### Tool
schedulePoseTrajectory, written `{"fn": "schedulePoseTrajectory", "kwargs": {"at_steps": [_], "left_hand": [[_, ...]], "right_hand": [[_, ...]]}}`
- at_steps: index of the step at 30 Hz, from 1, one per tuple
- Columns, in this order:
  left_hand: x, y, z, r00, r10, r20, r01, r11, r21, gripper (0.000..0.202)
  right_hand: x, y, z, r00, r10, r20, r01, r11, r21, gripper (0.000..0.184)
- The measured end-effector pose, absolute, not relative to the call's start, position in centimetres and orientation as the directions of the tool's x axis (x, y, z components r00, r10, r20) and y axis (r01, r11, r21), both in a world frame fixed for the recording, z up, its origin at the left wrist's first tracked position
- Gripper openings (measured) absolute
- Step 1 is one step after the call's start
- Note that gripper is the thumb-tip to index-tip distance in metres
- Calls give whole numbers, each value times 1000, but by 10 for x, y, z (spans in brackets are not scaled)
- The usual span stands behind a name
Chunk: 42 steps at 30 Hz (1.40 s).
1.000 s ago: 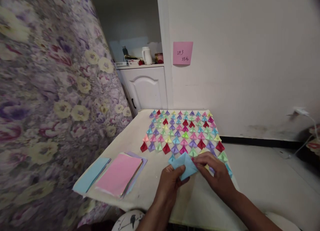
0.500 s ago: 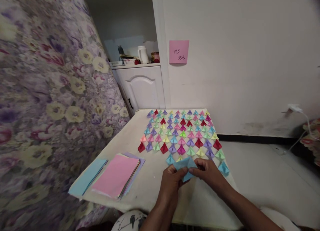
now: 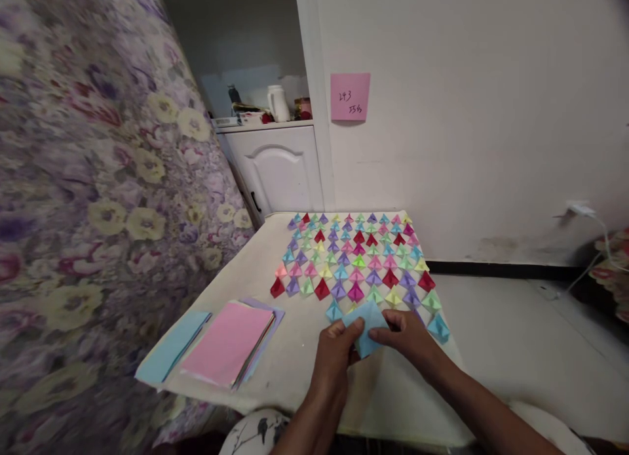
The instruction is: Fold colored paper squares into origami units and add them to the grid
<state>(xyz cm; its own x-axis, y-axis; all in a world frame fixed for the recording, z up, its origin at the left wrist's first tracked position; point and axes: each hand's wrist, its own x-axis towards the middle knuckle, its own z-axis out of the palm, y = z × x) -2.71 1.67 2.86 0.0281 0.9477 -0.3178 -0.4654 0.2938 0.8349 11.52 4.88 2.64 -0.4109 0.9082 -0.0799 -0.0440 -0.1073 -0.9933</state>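
Between my two hands is a folded piece of light-blue paper (image 3: 369, 328), held above the near part of the table. My left hand (image 3: 338, 345) pinches its left side, thumb on top and fingers beneath. On the right edge, my right hand (image 3: 400, 330) grips with thumb and fingers. Just beyond my hands lie several rows of small folded paper shapes (image 3: 356, 291) in red, purple, green, yellow, pink and blue. A blue folded shape (image 3: 439, 327) rests beside my right wrist, and another blue one (image 3: 333, 310) beyond my left hand.
A stack of coloured paper (image 3: 230, 343) with pink on top lies at the left of the cream-covered table (image 3: 280, 370), next to a blue paper stack (image 3: 174, 347). A floral curtain (image 3: 98, 212) hangs at left. A pink note (image 3: 350, 98) is on the wall.
The blue paper has gone from a creased, partly folded form to a flatter diamond shape facing me. My left thumb has moved up and slightly left on it.
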Motion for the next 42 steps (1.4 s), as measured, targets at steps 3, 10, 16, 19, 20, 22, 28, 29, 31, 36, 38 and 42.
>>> {"fn": "schedulePoseTrajectory", "kwargs": {"at_steps": [3,10,16,19,20,22,28,29,31,36,38,42], "left_hand": [[-26,17,26,20,944,-328,-485,296,823,33],[-29,18,29,4,941,-340,-379,316,870,35],[-32,16,30,129,929,-348,-231,369,900,33],[-30,17,27,132,934,-333,-274,357,893,28],[-30,17,27,133,936,-326,-284,351,892,27],[-30,17,25,131,940,-314,-284,339,897,26],[-28,18,25,117,948,-296,-228,316,921,24],[-27,18,25,118,949,-294,-218,313,924,23],[-27,18,24,114,950,-290,-199,308,930,23],[-26,16,24,109,953,-284,-178,300,937,23],[-26,15,25,111,960,-257,-165,273,948,23],[-25,14,29,118,970,-214,-141,230,963,24]], "right_hand": [[114,48,25,-443,891,-105,-107,-169,-980,21],[115,50,24,-379,924,-52,-5,-58,-998,13],[122,53,29,-370,927,-69,-17,-81,-997,16],[125,53,31,-381,921,-74,-50,-101,-994,15],[125,53,31,-390,918,-71,-65,-105,-992,15],[125,53,31,-417,907,-60,-89,-107,-990,15],[123,53,30,-408,911,-50,-55,-79,-995,14],[123,53,30,-404,914,-43,-51,-70,-996,14],[124,53,30,-387,922,-33,-39,-53,-998,15],[127,53,33,-289,956,-51,-17,-59,-998,16],[127,52,35,-298,952,-67,-32,-80,-996,16],[126,50,38,-305,949,-75,-77,-103,-992,16]]}}
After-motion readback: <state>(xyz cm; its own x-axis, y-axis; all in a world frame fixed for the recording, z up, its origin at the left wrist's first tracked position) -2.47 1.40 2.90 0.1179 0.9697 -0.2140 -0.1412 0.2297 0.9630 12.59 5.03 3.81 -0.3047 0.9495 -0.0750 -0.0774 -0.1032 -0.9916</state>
